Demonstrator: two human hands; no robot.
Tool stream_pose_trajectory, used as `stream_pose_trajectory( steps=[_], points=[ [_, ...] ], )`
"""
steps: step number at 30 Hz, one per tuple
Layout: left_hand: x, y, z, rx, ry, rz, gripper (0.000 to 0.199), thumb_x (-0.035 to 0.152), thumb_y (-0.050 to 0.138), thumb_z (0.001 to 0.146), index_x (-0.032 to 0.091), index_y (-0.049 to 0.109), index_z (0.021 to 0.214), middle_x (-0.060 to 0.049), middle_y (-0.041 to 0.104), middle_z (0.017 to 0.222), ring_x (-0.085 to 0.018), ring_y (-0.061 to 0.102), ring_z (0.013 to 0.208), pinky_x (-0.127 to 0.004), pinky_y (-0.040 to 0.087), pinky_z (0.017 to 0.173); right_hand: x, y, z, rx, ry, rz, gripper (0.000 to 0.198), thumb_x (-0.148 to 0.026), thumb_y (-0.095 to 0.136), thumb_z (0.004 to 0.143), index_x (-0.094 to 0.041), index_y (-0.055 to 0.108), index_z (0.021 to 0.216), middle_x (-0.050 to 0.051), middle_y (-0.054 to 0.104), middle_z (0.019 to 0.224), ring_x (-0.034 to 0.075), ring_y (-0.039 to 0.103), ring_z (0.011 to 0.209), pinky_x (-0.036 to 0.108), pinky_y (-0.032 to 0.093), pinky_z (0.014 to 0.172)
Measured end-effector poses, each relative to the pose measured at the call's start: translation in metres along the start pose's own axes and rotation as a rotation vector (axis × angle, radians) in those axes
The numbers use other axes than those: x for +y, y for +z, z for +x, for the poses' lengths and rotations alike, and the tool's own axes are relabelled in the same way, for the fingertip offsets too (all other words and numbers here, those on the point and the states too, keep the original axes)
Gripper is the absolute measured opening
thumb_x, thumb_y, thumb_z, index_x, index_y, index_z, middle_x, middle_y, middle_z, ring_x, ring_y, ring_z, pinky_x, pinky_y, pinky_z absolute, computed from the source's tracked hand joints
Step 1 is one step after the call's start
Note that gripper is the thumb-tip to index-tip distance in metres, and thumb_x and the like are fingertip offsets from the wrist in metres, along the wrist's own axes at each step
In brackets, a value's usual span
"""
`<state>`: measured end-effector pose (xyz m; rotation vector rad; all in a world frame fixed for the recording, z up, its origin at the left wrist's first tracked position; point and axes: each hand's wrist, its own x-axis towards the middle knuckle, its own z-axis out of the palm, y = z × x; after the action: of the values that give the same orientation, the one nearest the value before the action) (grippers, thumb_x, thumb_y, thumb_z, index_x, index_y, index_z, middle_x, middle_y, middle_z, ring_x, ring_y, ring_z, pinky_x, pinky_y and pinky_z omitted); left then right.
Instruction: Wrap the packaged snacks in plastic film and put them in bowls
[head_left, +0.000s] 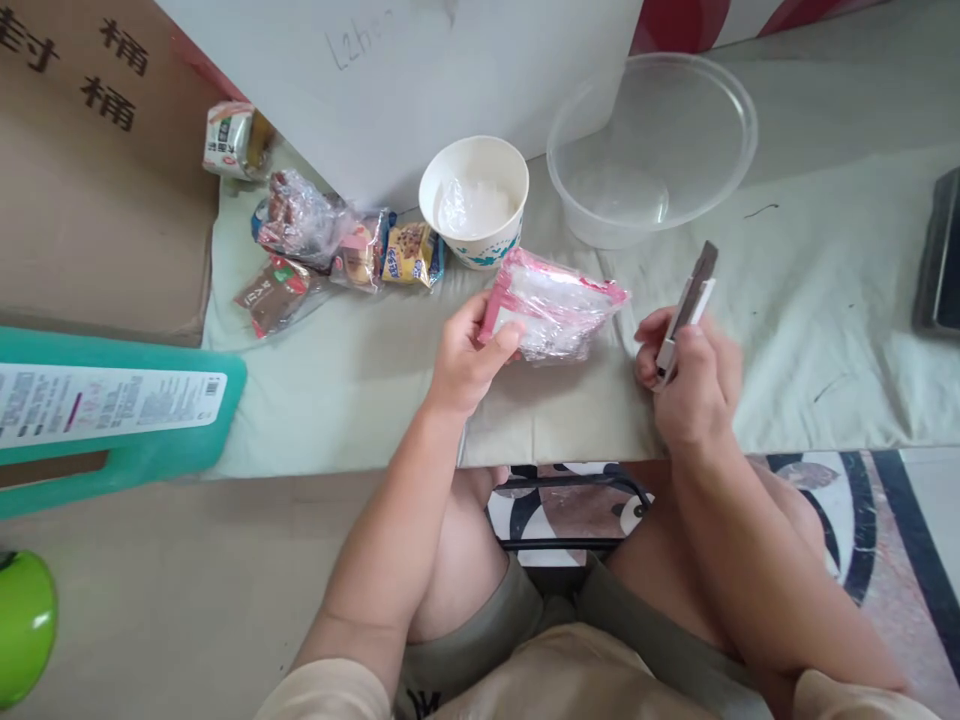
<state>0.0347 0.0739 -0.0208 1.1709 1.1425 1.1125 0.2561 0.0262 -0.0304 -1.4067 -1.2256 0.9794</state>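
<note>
So the desk (360, 400) has a pale green cloth over it, with a big white box (465, 75) at the back and a brown cardboard box (97, 230) off to the left. In front of the cardboard one there's a teal container (157, 455) with a printed label. Next down, a clear plastic tub (600, 218) sits right of the white box. The person's left hand (480, 355) has a pink-and-clear plastic packet (562, 310) pinched by one end, up near the front of a paper cup (480, 247) with some crumpled clear plastic in it. The right hand (697, 380) is wrapped around what looks like a box cutter (686, 315), pointing up and well clear of the packet. Smallest stuff: wrapped snacks (360, 255), bunched left of the cup.
</note>
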Motion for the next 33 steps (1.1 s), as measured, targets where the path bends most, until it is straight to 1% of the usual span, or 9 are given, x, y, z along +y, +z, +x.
stream_pose_trajectory(
  steps=[2,6,12,16,21,24,27,30,33],
  points=[
    [-0.002,0.001,0.001,0.062,0.045,0.108,0.06,0.077,0.078,0.071,0.021,0.067,0.09,0.002,0.059,0.073,-0.011,0.05,0.062,-0.025,0.045,0.056,-0.002,0.004,-0.001,-0.037,0.039,0.053,0.044,-0.054,0.043,0.104,-0.022,0.068,0.088,0.001,0.057,0.066,0.013,0.049,0.053,0.028,0.035,0.047],
    [0.001,0.003,-0.002,0.093,0.129,0.241,0.058,0.076,0.076,0.075,0.02,0.07,0.089,0.002,0.056,0.072,-0.011,0.048,0.065,-0.024,0.044,0.061,-0.013,0.011,-0.003,-0.285,-0.016,-0.029,0.048,-0.06,0.052,0.102,-0.021,0.07,0.081,-0.001,0.058,0.062,0.012,0.05,0.052,0.028,0.038,0.052],
    [0.005,0.007,-0.006,0.053,0.175,0.305,0.065,0.08,0.071,0.076,0.018,0.074,0.094,0.001,0.062,0.074,-0.013,0.054,0.069,-0.026,0.047,0.064,-0.025,0.015,-0.003,-0.388,-0.062,-0.117,0.052,-0.057,0.046,0.104,-0.02,0.061,0.07,-0.002,0.055,0.056,0.012,0.049,0.052,0.028,0.036,0.054],
    [0.001,0.004,-0.006,0.139,0.209,0.231,0.062,0.08,0.075,0.073,0.019,0.075,0.086,0.001,0.06,0.068,-0.012,0.052,0.064,-0.026,0.046,0.061,-0.034,0.011,-0.001,-0.406,-0.028,-0.193,0.048,-0.049,0.049,0.101,-0.019,0.054,0.063,-0.002,0.05,0.053,0.011,0.044,0.051,0.027,0.032,0.053],
    [-0.003,-0.004,0.003,0.373,0.212,-0.078,0.06,0.081,0.077,0.068,0.022,0.067,0.072,0.003,0.051,0.062,-0.012,0.052,0.061,-0.025,0.044,0.057,-0.044,-0.002,0.003,-0.427,0.023,-0.296,0.038,-0.043,0.053,0.093,-0.019,0.06,0.064,-0.003,0.047,0.052,0.01,0.04,0.05,0.027,0.03,0.052],
    [-0.003,-0.007,0.007,0.441,0.108,-0.196,0.061,0.084,0.072,0.07,0.024,0.063,0.076,0.001,0.053,0.065,-0.013,0.057,0.062,-0.026,0.045,0.056,-0.037,-0.011,0.006,-0.354,-0.009,-0.35,0.035,-0.043,0.056,0.092,-0.02,0.067,0.068,-0.001,0.051,0.053,0.012,0.046,0.052,0.028,0.032,0.051],
    [-0.003,-0.006,0.007,0.434,-0.019,-0.14,0.061,0.084,0.069,0.074,0.024,0.058,0.075,0.003,0.05,0.061,-0.011,0.051,0.051,-0.026,0.038,0.047,-0.022,-0.016,0.009,-0.096,-0.093,-0.474,0.03,-0.042,0.059,0.091,-0.021,0.076,0.079,0.003,0.065,0.068,0.015,0.054,0.058,0.031,0.039,0.057],
    [-0.001,-0.002,0.0,0.343,-0.06,0.04,0.056,0.078,0.071,0.076,0.023,0.059,0.076,0.004,0.05,0.059,-0.01,0.045,0.045,-0.026,0.031,0.041,-0.01,-0.017,0.012,0.102,-0.147,-0.647,0.025,-0.039,0.062,0.091,-0.023,0.081,0.096,0.008,0.074,0.09,0.019,0.061,0.068,0.036,0.046,0.067],
    [0.003,0.001,-0.008,0.289,0.0,0.385,0.045,0.062,0.069,0.084,0.022,0.055,0.07,0.004,0.048,0.058,-0.011,0.047,0.052,-0.026,0.036,0.049,-0.002,-0.02,0.015,0.127,-0.144,-0.732,0.023,-0.038,0.064,0.091,-0.024,0.08,0.099,0.009,0.075,0.093,0.022,0.065,0.074,0.038,0.048,0.071]
  ],
)
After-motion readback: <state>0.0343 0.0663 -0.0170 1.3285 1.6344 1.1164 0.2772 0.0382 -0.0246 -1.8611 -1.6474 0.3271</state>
